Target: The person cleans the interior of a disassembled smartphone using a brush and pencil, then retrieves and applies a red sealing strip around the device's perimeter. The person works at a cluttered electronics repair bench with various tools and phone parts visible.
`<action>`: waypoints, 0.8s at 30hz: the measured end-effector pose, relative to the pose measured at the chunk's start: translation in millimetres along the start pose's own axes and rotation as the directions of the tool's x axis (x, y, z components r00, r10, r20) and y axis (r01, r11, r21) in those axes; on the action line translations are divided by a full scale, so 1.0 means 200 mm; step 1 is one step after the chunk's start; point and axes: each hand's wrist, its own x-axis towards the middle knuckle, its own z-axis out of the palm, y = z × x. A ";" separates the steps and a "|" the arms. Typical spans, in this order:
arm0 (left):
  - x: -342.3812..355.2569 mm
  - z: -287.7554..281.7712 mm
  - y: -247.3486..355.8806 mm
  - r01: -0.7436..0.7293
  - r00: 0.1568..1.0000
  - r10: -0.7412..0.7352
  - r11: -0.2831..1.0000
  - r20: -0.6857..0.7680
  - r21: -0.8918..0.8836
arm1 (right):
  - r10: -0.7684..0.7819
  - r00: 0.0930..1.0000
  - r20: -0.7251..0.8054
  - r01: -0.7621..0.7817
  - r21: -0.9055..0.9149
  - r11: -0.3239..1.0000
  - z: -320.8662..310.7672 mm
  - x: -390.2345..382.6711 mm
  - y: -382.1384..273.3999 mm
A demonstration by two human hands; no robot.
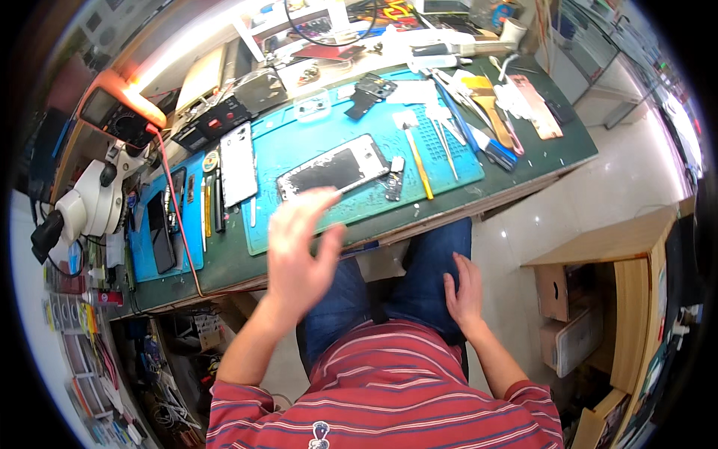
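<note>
Smartphone [333, 170] lies face-up with a cracked, pale-edged screen on the blue work mat [314, 217], near the bench's front edge, untouched. Nearest the body: right hand [464, 288] rests flat on the right thigh, fingers spread, holding nothing. Left hand [299, 247] is raised above the front edge of the bench, blurred, fingers spread wide and empty, just short of the phone. Beside the phone sit a small dark component [394, 182] and a yellow-handled tool [419, 161]. A white back cover [238, 163] lies left of the mat; tweezers and pry tools [449, 135] lie further back. Far left stands a microscope [90, 202]. Judgement: disassembly looks early; parts are laid out, but the phone itself appears closed and no tool is in hand.
</note>
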 end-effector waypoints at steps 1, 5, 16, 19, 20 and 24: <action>0.06 -0.01 -0.09 0.056 0.998 -0.054 0.990 -0.018 0.129 | -0.010 1.000 0.007 0.010 0.008 1.000 0.03 0.02 0.00; 0.17 -0.02 -0.33 -0.105 0.973 0.025 0.934 0.230 0.340 | -0.062 0.991 0.116 0.085 -0.211 0.974 0.19 0.11 0.05; 0.26 -0.04 -0.33 -0.021 0.896 -0.127 0.946 0.426 0.325 | 0.063 0.998 0.032 -0.058 -0.140 0.988 0.33 0.05 0.45; 0.27 -0.05 -0.34 -0.002 0.872 -0.153 0.948 0.465 0.317 | 0.220 0.970 0.104 -0.209 -0.104 0.972 0.35 0.01 0.55; 0.27 -0.05 -0.35 0.000 0.866 -0.160 0.947 0.473 0.320 | 0.283 0.954 0.104 -0.280 -0.043 0.959 0.35 0.01 0.58; 0.24 -0.05 -0.32 -0.214 0.922 0.084 0.923 0.378 0.318 | 0.359 0.928 0.097 -0.352 -0.080 0.933 0.31 0.01 0.61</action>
